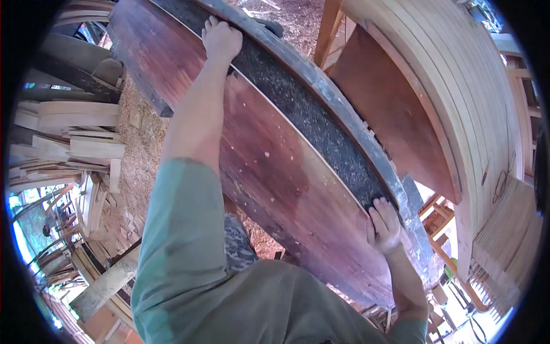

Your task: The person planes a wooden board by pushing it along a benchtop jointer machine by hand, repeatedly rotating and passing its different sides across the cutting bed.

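Note:
A wide, reddish-brown wooden board (269, 155) lies slantwise in front of me, with a thin pale strip along its far edge. My left hand (222, 41) is closed at that edge near the upper end, fingers curled over it. Lower right, my right hand (385, 228) bends its fingers over the same edge, the thumb side resting on the board's face. Both hands seem to grip the board, though its underside is hidden. Just beyond the edge runs a dark trough-like surface (309, 117) strewn with shavings, bordered by a worn grey-blue rail (338, 97).
Large curved pale wooden panels (452, 63) stand at the right, with a flat brown panel (395, 109) before them. Stacked wood offcuts (80, 129) fill the left side. Sawdust and shavings cover the floor (143, 137). More timber lies at the lower left.

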A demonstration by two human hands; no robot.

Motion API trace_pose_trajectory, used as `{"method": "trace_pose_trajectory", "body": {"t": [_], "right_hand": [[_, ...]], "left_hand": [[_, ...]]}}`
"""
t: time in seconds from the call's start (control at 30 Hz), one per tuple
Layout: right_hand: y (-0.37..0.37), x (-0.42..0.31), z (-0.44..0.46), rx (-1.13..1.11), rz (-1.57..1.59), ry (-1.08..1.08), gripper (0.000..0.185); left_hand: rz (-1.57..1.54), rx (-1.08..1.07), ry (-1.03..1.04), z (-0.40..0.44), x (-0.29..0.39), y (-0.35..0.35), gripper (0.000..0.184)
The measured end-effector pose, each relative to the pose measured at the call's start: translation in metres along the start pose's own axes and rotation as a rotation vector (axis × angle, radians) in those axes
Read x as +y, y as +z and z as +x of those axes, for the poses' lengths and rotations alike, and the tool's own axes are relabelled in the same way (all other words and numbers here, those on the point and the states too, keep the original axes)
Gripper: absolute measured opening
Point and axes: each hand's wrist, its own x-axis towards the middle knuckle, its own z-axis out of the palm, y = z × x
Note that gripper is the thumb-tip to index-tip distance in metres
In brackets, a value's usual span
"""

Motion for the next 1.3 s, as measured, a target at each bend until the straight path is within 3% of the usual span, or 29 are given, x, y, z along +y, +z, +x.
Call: {"method": "trace_pose_trajectory", "body": {"t": [0.07,0.4,0.53,0.63,1.07,1.2,1.3], "right_hand": [[0.007,0.002,0.003,-0.007,0.02,0.006,0.031],[0.021,-0.005,0.042,0.004,-0.007,0.032,0.026],[0.028,-0.01,0.067,-0.009,0.004,0.03,0.032],[0.033,-0.014,0.085,-0.034,-0.018,0.051,0.04],[0.065,-0.031,0.175,-0.022,-0.022,0.029,0.044],[0.073,-0.037,0.198,-0.011,-0.037,0.018,0.046],[0.081,-0.037,0.209,-0.037,-0.035,0.016,0.047]], "left_hand": [[-0.071,0.081,0.011,-0.004,-0.002,0.0,0.052],[-0.037,0.063,-0.068,0.03,-0.03,0.009,0.047],[-0.06,0.033,-0.084,0.05,-0.044,0.011,0.048],[-0.036,0.134,-0.053,0.064,-0.061,0.028,0.047],[-0.041,0.095,-0.084,0.135,-0.116,0.041,0.045],[-0.029,0.202,-0.064,0.15,-0.132,0.049,0.046],[-0.086,0.124,-0.087,0.162,-0.137,0.048,0.047]]}}
